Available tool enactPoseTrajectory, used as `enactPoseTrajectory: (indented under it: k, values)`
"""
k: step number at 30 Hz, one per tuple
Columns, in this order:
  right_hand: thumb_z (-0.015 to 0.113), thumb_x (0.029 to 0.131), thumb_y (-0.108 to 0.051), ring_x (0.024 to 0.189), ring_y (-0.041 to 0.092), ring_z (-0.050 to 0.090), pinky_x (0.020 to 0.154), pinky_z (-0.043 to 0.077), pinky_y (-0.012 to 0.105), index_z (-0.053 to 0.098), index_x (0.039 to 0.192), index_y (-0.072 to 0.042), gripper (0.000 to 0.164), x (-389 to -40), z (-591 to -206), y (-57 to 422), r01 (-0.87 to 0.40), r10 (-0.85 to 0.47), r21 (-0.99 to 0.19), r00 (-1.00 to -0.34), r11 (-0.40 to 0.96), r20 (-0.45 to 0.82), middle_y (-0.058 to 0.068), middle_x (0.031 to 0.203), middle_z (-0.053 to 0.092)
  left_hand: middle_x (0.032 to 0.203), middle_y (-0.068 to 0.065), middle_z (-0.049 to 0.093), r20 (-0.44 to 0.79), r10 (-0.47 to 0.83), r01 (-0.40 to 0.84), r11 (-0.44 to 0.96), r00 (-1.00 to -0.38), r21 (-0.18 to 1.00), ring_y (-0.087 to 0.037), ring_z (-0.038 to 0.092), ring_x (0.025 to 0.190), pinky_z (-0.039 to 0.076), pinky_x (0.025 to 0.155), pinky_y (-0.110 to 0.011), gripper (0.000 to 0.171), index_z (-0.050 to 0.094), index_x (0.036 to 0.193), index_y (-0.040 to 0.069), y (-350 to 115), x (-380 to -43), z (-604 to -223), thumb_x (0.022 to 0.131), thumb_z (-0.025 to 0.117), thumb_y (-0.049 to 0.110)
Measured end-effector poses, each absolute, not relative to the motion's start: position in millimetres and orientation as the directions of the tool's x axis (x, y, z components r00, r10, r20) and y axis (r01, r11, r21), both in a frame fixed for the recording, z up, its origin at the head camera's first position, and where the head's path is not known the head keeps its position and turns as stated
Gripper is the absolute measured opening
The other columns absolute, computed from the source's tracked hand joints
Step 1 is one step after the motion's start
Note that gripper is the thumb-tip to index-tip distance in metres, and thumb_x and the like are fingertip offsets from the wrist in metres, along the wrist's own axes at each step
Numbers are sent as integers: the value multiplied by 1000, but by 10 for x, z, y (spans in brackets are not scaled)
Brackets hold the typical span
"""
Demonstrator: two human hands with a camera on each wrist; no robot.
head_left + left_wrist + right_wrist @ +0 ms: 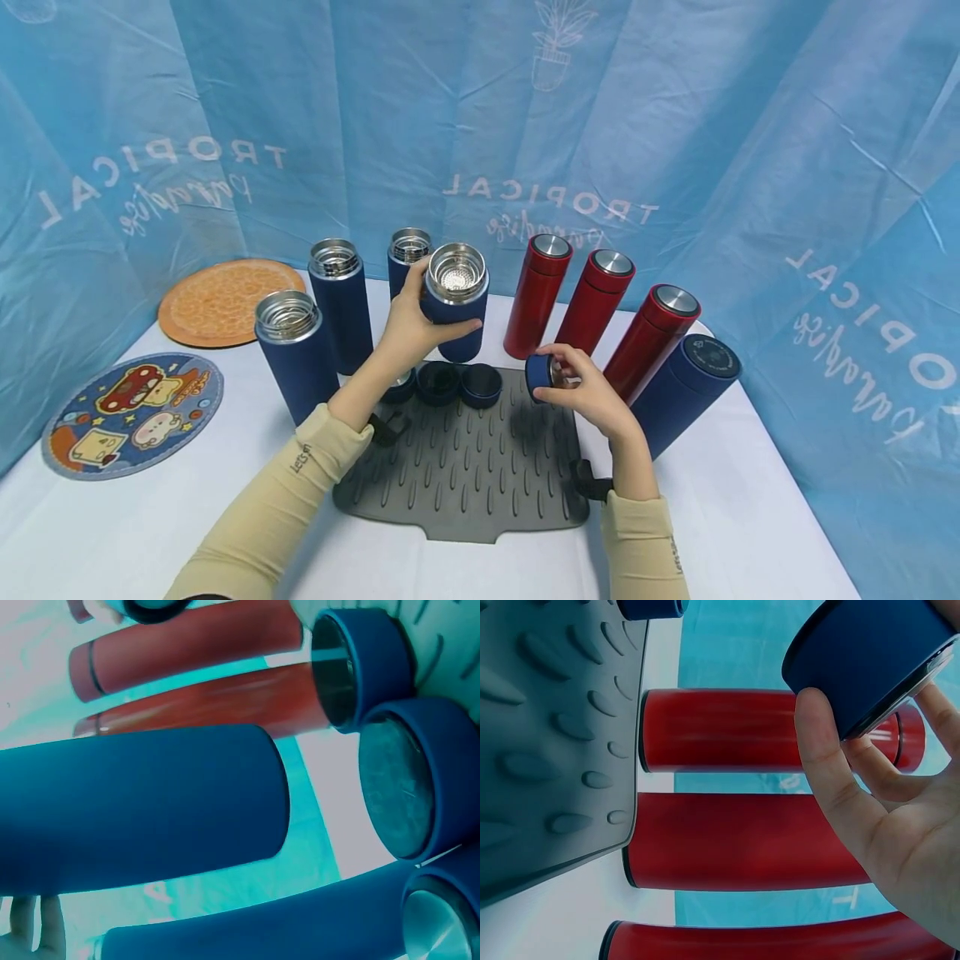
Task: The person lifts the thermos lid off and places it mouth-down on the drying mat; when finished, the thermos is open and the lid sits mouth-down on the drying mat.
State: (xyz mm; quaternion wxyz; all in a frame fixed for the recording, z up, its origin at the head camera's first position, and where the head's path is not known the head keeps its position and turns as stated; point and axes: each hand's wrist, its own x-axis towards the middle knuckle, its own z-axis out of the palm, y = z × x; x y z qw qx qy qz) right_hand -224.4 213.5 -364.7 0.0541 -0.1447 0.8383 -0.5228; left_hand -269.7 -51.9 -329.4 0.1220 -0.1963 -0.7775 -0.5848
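Note:
With its fingers curled round the body, my left hand [412,327] holds an uncapped blue thermos bottle [463,346], its steel mouth and strainer facing the head camera. The bottle's lower end [247,795] hangs in the air in the left wrist view. My right hand [592,392] pinches a blue bottle lid [537,377] on its side between thumb and fingers, above the dark mat [480,492]. Several blue lids, among them one black-topped lid [481,382], stand along the mat's back edge. The lid [877,660] shows close up in the right wrist view.
Uncapped blue bottles [341,317] stand at the left and behind the held one. On the right are three capped red bottles [532,300] and a capped blue bottle [678,396]. A round orange mat [225,304] and a cartoon mat [135,417] lie at the left.

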Motion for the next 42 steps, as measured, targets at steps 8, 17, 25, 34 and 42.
enactPoseTrajectory:
  k: [8, 17, 25, 34, 42]
  values:
    - [66, 81, -6, 112, 36, 35, 83, 44, 40, 48, 126, -6, 49, -2131, -3485, 2040, -174, -302, -886, -952, 430, 40, 19, 125, 37, 134, -11, 46, 451, 179, 485, 346, -874, 803, -32, 49, 117, 41, 93, -52, 84, 32, 136, 15, -415, -2865, -3461, 68, 82, 19]
    - [65, 81, -6, 112, 36, 36, 81, 45, 39, 47, 127, -6, 50, -2149, -3513, 2038, -196, -323, -891, -944, 409, 59, 19, 127, 37, 134, -15, 48, 410, 204, 458, 418, -889, 784, -30, 46, 123, 37, 99, -50, 85, 31, 137, 9, -346, -2943, -3631, 69, 81, 19]
    - [70, 79, -12, 111, 34, 36, 79, 45, 38, 49, 127, -16, 52, -2322, -3774, 2147, -193, -322, -893, -945, 406, 58, 14, 127, 37, 134, -15, 47, 413, 198, 457, 445, -889, 770, -31, 46, 123, 37, 99, -50, 85, 31, 138, 10, -314, -3025, -3700, 69, 81, 19]
    - [70, 79, -12, 112, 35, 36, 79, 46, 38, 49, 127, -16, 52, -2329, -3791, 2162, -193, -322, -892, -945, 409, 57, 14, 128, 36, 135, -16, 46, 364, 197, 414, 455, -910, 789, -31, 45, 123, 37, 98, -51, 88, 29, 140, 10, -269, -3113, -3700, 70, 81, 21]
    - [66, 81, -4, 110, 38, 36, 79, 45, 36, 48, 127, -6, 49, -2207, -3582, 2076, -198, -331, -888, -942, 415, 56, 19, 125, 37, 137, -15, 38, 300, 178, 349, 473, -937, 809, -31, 40, 125, 35, 99, -52, 89, 26, 142, 10, -203, -3302, -3624, 72, 79, 26]
